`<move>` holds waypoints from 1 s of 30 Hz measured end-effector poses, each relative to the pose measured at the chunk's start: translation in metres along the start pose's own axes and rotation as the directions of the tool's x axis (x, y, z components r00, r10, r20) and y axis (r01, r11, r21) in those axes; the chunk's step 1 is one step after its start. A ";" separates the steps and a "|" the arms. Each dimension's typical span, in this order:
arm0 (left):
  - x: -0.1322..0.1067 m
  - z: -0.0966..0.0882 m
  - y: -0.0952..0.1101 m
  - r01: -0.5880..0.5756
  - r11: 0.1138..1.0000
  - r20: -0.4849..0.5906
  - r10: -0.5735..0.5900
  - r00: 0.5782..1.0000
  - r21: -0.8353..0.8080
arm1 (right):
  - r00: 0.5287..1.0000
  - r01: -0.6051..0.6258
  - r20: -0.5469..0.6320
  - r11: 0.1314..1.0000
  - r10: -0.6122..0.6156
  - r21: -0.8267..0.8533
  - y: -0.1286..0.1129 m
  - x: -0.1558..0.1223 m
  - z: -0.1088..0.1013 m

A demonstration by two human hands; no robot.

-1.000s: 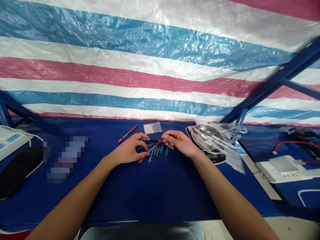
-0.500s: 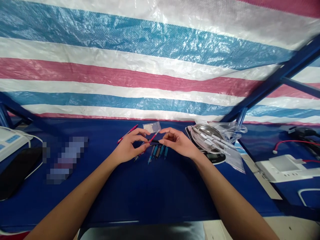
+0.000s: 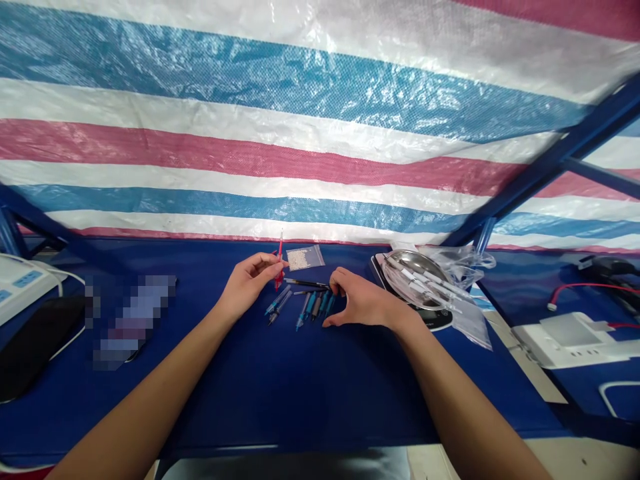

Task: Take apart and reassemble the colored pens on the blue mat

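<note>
Thumb and fingers of my left hand point(image 3: 250, 281) are closed around a red pen point(image 3: 281, 248), which points up and away. Other red pieces show just below those fingertips, too small to tell apart. My right hand point(image 3: 367, 298) is curved at the right end of a row of blue and grey pens point(image 3: 314, 304), thumb and fingers apart. Black pens point(image 3: 305, 283) lie crosswise behind that row, their right ends by my right fingertips. Clear-barrelled pens point(image 3: 279, 307) rest on the table between my hands, nearer the left.
Behind the pens lies a small clear bag of whitish bits point(image 3: 306, 258). To the right, a black scale point(image 3: 434, 319) carries a metal bowl point(image 3: 417, 261) with white-and-clear sticks. A dark phone point(image 3: 43, 343) and a pixelated object point(image 3: 135, 320) lie left; a white device point(image 3: 575, 340) stands right.
My hands have moved apart. The left went left with the red pen, now more upright; the right shifted down to the right end of the pen row and spread its thumb.
</note>
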State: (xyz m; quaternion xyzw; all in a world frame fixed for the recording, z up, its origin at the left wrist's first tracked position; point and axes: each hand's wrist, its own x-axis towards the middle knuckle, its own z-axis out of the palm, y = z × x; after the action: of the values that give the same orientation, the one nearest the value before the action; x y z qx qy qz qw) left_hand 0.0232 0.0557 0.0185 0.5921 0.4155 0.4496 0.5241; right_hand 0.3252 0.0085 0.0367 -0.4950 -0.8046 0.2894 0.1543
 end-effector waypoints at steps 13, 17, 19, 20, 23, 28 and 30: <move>-0.002 0.004 0.003 0.010 0.999 0.024 -0.012 1.000 0.049 | 0.989 -0.062 0.142 0.794 -0.032 0.605 0.007 0.001 -0.013; -0.004 0.005 -0.001 -0.015 0.995 0.099 0.005 0.995 0.098 | 0.988 0.033 -0.106 0.523 0.109 0.852 -0.002 0.010 -0.001; -0.006 0.005 -0.002 -0.037 0.986 0.150 0.012 0.989 0.160 | 0.965 0.088 -0.180 0.413 0.190 0.906 -0.007 0.016 0.008; -0.007 0.005 -0.002 -0.055 0.979 0.171 0.021 0.985 0.197 | 0.950 0.119 -0.218 0.386 0.225 0.915 -0.009 0.019 0.013; -0.008 0.006 -0.002 -0.119 0.949 0.231 0.051 0.972 0.292 | 0.892 0.231 -0.335 0.332 0.302 0.915 -0.014 0.024 0.024; -0.009 0.007 0.000 -0.173 0.924 0.291 0.072 0.954 0.341 | 0.871 0.271 -0.388 0.363 0.302 0.892 -0.018 0.024 0.027; -0.009 0.008 0.002 -0.176 0.920 0.293 0.070 0.954 0.351 | 0.874 0.258 -0.381 0.376 0.301 0.890 -0.020 0.024 0.026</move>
State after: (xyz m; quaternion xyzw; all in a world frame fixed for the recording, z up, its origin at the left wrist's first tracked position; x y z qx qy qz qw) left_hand 0.0286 0.0447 0.0196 0.7625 0.3783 0.3083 0.4249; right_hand 0.2866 0.0147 0.0275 -0.3885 -0.4292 0.5564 0.5960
